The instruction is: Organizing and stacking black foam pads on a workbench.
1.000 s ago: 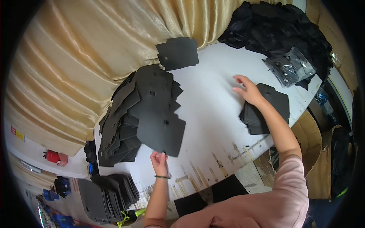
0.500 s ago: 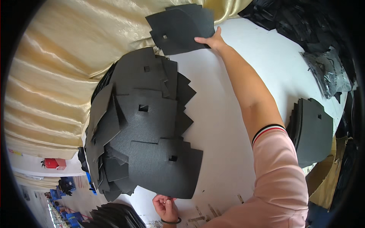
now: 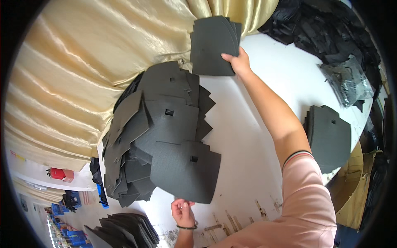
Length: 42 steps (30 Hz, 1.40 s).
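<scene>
- And there's the small stack of dark panels (image 3: 211, 49), top centre of the frame, slightly fanned at its right edge, up against the gold curtain (image 3: 78, 78)!
- The right hand (image 3: 240, 63) has it by the lower right edge, thumb laid flat on top, fingers hidden underneath: a closed grip.
- Down at lower centre, the left hand (image 3: 182, 210), fingers curled nearly closed, right at the bottom edge of the front panel (image 3: 186, 173); whether it pinches that edge, I cannot tell.
- That panel overlaps a big spread pile (image 3: 165, 118), left of centre on the white table (image 3: 244, 153).
- Over at right, a neat stack (image 3: 329, 140); above it, a clear plastic bag (image 3: 349, 84) beside a black heap (image 3: 320, 31), upper right.
- Lower left, more dark sheets (image 3: 128, 229), packed together.
</scene>
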{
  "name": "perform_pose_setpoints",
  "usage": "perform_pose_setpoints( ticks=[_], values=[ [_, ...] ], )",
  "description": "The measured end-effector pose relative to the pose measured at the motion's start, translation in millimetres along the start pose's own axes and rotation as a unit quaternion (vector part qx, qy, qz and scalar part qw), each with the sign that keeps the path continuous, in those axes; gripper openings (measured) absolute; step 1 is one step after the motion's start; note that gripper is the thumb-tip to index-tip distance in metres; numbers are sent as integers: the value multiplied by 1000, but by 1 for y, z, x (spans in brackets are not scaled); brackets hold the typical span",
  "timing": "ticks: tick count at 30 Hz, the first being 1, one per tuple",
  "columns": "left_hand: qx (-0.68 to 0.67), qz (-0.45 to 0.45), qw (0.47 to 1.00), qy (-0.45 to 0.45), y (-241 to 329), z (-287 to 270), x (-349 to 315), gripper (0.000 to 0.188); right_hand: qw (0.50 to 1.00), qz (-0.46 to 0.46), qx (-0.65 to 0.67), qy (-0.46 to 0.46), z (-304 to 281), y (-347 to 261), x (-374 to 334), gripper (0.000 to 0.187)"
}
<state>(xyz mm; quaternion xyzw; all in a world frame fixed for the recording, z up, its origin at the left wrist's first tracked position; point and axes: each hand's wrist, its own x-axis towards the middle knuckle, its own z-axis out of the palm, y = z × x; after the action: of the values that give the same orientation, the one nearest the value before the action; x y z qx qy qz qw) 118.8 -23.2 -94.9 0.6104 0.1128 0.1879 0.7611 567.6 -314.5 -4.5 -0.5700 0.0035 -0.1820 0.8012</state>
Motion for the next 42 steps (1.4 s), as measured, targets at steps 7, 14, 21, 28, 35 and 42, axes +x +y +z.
perform_pose_setpoints(
  ticks=[7,14,21,28,35,42],
  values=[
    [-81,-21,996,-26,-7,-18,2,18,984,104,81,-119,-59,-112,-203,56],
    [-329,-120,932,-99,70,11,-58,40,910,325,59,-252,-102,-112,-424,52],
    [-262,-134,952,-86,62,-34,-105,31,926,194,-159,-283,-116,-88,-489,51],
    [-258,-47,964,44,69,-73,-130,22,924,190,-216,-252,-129,-108,-500,38],
    [-290,-49,955,40,72,-87,-137,21,943,300,123,-81,-145,-135,-492,34],
    [-285,-82,954,36,57,-71,-144,20,996,-47,-74,-33,-117,-159,-499,22]
  ],
)
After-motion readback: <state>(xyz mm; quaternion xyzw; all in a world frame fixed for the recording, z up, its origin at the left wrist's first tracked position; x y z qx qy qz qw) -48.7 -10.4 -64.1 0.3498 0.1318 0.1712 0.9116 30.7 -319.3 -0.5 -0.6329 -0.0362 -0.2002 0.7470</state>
